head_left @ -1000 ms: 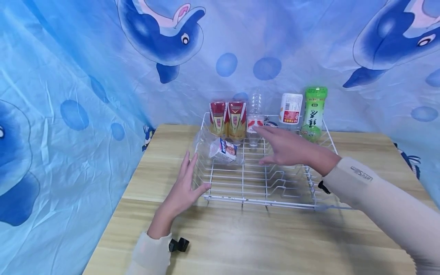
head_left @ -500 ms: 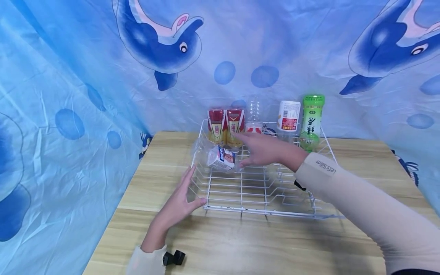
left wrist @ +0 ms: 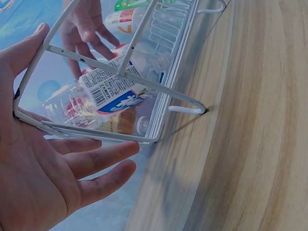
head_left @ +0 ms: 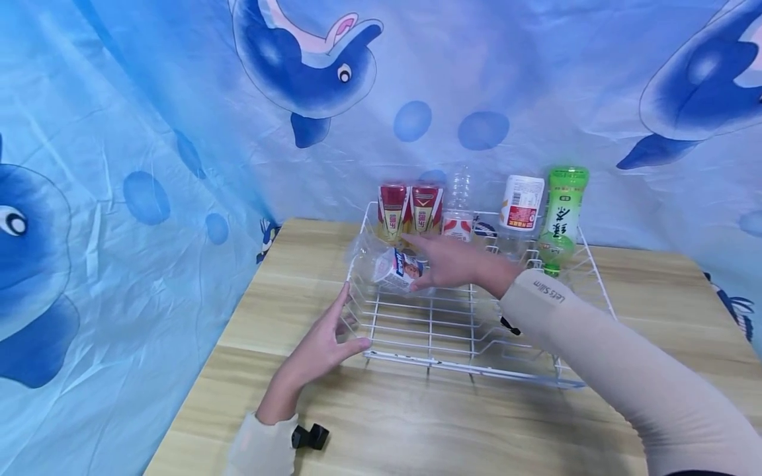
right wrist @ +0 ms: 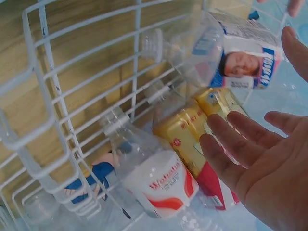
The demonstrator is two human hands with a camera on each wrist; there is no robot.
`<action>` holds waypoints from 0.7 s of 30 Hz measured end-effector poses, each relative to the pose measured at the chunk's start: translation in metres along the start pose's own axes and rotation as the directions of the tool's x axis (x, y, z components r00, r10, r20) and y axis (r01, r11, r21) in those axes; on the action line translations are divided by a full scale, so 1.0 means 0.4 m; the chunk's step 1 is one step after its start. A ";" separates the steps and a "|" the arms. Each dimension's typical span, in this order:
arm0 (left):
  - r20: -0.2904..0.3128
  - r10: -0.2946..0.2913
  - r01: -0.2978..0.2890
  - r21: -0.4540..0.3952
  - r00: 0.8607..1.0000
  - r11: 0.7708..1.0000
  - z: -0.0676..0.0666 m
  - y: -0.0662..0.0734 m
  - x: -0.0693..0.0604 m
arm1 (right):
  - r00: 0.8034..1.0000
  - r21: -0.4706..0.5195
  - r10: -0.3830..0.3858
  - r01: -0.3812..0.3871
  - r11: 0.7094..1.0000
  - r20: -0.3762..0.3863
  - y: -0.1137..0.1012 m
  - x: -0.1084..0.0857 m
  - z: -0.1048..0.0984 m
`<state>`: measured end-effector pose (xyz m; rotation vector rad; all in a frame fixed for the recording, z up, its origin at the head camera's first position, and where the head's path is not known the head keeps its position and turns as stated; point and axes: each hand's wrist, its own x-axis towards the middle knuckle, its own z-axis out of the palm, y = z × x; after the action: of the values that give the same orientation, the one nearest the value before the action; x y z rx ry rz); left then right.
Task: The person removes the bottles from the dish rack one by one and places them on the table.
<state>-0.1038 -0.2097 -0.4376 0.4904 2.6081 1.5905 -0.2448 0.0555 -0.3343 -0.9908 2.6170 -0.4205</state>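
A clear plastic bottle (head_left: 395, 270) with a blue-and-white label lies on its side at the left of a white wire rack (head_left: 470, 371). Close above it, in the head view, my right hand (head_left: 449, 261) reaches from the right. The right wrist view shows a gap between those outstretched fingers and the bottle (right wrist: 245, 67). My left hand (head_left: 321, 347) rests at the rack's left front corner, thumb and fingers spread about the wires. In the left wrist view, its fingers (left wrist: 103, 159) lie loosely under the lower wire without curling round it.
Along the rack's back stand two red-and-gold drink containers (head_left: 411, 208), a clear bottle (head_left: 458, 225) with a red-and-white label, a white-labelled bottle (head_left: 521, 201) and a green tea bottle (head_left: 562, 205). Wood-grain table (head_left: 381, 436) lies below; a blue dolphin-print sheet (head_left: 428, 59) hangs behind.
My right hand has moved left, from in front of the red-and-white labelled bottle to the lying bottle. The left hand stays at the rack's corner. The head view has shifted slightly.
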 end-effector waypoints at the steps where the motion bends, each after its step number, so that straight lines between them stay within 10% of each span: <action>1: 0.000 0.001 -0.001 0.002 1.000 1.000 0.001 0.002 0.001 | 1.000 -0.004 -0.004 0.004 1.000 -0.003 0.003 0.003 0.006; 21: 0.000 -0.030 0.030 0.014 1.000 0.999 0.005 0.005 0.004 | 0.996 -0.175 0.082 -0.089 0.981 -0.043 -0.016 0.061 0.067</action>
<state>-0.1043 -0.2068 -0.4366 0.4499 2.6156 1.5649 -0.2482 0.0302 -0.3607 -0.9270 2.7557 -0.1886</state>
